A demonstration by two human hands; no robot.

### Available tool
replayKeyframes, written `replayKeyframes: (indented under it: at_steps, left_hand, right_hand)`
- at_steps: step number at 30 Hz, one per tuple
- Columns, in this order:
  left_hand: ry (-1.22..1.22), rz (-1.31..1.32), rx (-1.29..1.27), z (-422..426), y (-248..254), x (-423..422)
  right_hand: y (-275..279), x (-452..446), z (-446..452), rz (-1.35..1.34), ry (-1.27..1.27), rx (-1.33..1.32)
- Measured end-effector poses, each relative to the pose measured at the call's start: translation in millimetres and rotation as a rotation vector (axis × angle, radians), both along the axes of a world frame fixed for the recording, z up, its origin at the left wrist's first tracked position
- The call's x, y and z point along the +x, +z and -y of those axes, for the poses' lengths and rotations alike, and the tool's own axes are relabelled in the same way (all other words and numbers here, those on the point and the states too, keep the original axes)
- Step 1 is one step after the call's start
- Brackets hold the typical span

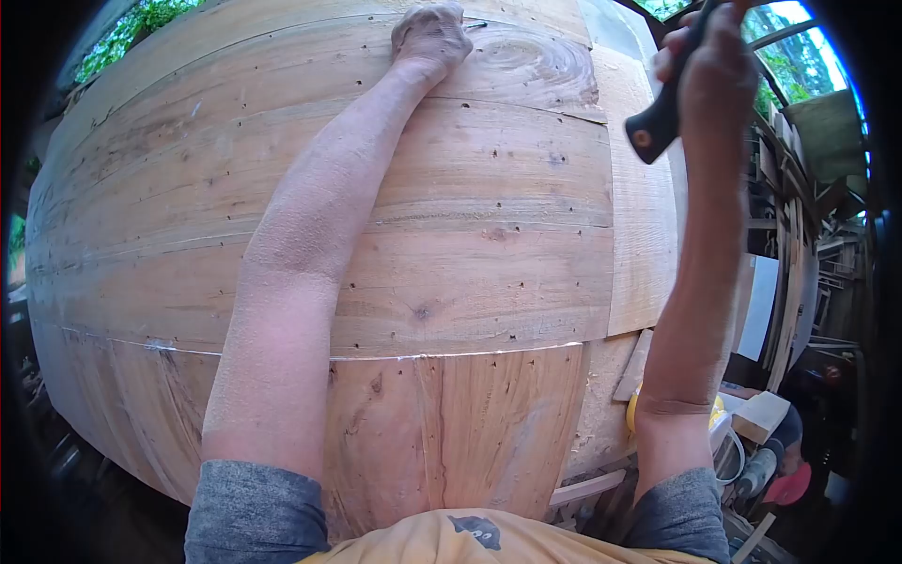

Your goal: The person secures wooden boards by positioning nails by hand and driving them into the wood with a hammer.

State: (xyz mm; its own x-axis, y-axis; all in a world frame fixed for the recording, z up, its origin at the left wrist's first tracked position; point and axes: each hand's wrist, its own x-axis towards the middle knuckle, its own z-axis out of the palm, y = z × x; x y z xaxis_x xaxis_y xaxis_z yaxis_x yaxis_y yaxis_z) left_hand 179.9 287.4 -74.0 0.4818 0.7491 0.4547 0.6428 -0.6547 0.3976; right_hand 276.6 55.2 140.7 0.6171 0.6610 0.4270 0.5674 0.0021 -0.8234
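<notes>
- Foliage (136,39) shows at 10 o'clock, past the far edge of a broad planked wooden surface (150,202). The planking, the work in hand, fills most of the scene; rows of dark specks (495,153) dot its boards, probably fastener heads or holes.
- Left hand (432,39) rests on the planking at 12 o'clock, back upward, fingers curled in; whether they pinch anything cannot be told.
- Boards with upright grain (451,432) lie at 6 o'clock, below a pale seam.
- Slim dark piece (477,24), possibly a nail, sits just beside the left knuckles, a little past 12 o'clock, near a swirl-grained board (536,66).
- Dark-handled tool (650,134), likely a hammer, angles up at 2 o'clock, its head outside the view.
- Right hand (719,75), also near 2 o'clock, grips that handle, raised clear of the wood. The step appears to be fastening boards; the next move seems to call for a steady left hand and a true stroke, fingers kept clear.
- Stacked timber (789,207) leans toward 3 o'clock.
</notes>
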Motion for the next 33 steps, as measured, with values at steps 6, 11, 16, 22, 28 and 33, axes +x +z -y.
replayKeyframes:
  at_steps: [6, 11, 16, 22, 28, 33]
  left_hand:
    - [0.000, 0.010, -0.049, 0, 16, -7]
    - [-0.104, 0.047, -0.114, 23, 43, -24]
    - [-0.129, -0.017, 0.118, 35, 41, -19]
    - [-0.006, 0.228, -0.022, 18, 28, -12]
    - [0.025, 0.366, -0.187, 15, 31, -23]
    - [-0.157, 0.287, -0.116, 48, 33, -61]
  right_hand:
    - [-74, 3, -4, 0.056, 0.028, -0.782]
    - [-59, -13, 58, -0.205, -0.056, -0.579]
    - [-100, -28, 138, -0.228, -0.037, -0.714]
    - [-108, -41, 147, -0.123, -0.046, -0.783]
    - [-102, -43, 142, -0.067, -0.046, -0.852]
    - [-103, -44, 142, -0.004, -0.056, -0.884]
